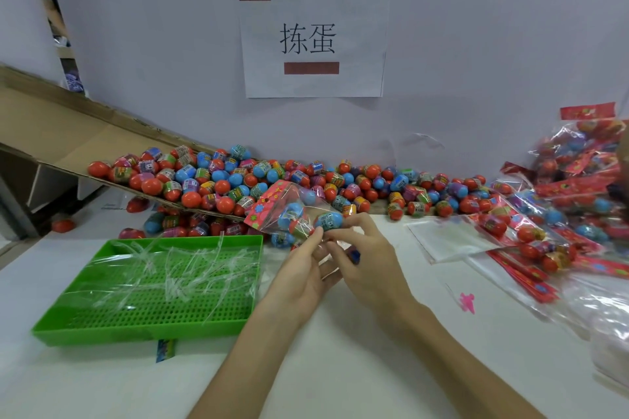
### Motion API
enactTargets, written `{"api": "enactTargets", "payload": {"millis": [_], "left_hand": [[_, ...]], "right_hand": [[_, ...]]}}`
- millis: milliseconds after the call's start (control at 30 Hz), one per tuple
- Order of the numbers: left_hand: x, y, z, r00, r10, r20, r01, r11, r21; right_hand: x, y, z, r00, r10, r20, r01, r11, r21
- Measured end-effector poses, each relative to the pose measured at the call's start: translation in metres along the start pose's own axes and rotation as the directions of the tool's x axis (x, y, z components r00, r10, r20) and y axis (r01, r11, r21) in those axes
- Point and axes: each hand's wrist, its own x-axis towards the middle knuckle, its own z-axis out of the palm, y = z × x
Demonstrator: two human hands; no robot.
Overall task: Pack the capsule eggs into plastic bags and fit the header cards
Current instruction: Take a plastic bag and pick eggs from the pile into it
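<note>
Both hands hold a clear plastic bag [308, 214] just above the white table, in front of the egg pile. The bag holds several capsule eggs, blue and red, and a red flowered header card [269, 202] sits at its far left end. My left hand [306, 265] pinches the bag's near end from below. Fingertips of my right hand [360, 248] pinch the same end from the right. A big heap of loose capsule eggs [306, 180] lies along the wall behind the bag.
A green perforated tray [153, 323] with clear plastic strips sits at the left. A cardboard chute [68, 143] slopes down from the far left. Finished bags [561, 207] pile up at the right, with empty clear bags [446, 241] beside them. A paper sign [313, 41] hangs on the wall.
</note>
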Motion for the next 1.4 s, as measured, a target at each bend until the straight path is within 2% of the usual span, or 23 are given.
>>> {"api": "enactTargets", "payload": {"millis": [167, 367, 700, 1000, 1100, 1200, 1333, 1400], "left_hand": [[-0.001, -0.001, 0.000, 1.000, 0.009, 0.012, -0.009, 1.000, 0.013], [-0.002, 0.002, 0.003, 0.999, 0.019, 0.031, -0.020, 0.999, 0.044], [-0.001, 0.000, 0.004, 0.999, 0.044, -0.003, -0.044, 0.993, 0.110], [-0.003, -0.008, 0.010, 0.998, 0.054, 0.039, -0.063, 0.952, 0.299], [-0.003, -0.008, 0.010, 0.998, 0.060, 0.029, -0.066, 0.953, 0.296], [-0.003, -0.007, 0.009, 0.998, 0.055, -0.005, -0.052, 0.967, 0.250], [-0.004, -0.003, 0.008, 0.999, 0.040, 0.006, -0.041, 0.970, 0.239], [-0.004, -0.003, 0.007, 1.000, 0.031, 0.006, -0.031, 0.965, 0.261]], "right_hand": [[0.004, 0.003, -0.007, 0.993, 0.006, -0.118, -0.001, 0.999, 0.048], [0.004, 0.003, -0.005, 0.985, 0.037, -0.170, -0.027, 0.997, 0.066], [0.004, 0.004, -0.009, 0.986, -0.023, -0.163, 0.016, 0.999, -0.045], [0.003, 0.006, -0.007, 0.981, -0.018, -0.192, 0.011, 0.999, -0.037], [0.003, 0.008, -0.004, 0.992, 0.002, -0.130, -0.007, 0.999, -0.037], [0.003, 0.005, -0.002, 0.997, 0.028, -0.074, -0.027, 1.000, 0.013], [0.006, -0.003, -0.009, 0.980, 0.057, -0.189, -0.037, 0.994, 0.107], [0.007, -0.004, -0.014, 0.972, 0.097, -0.213, -0.050, 0.976, 0.214]]}}
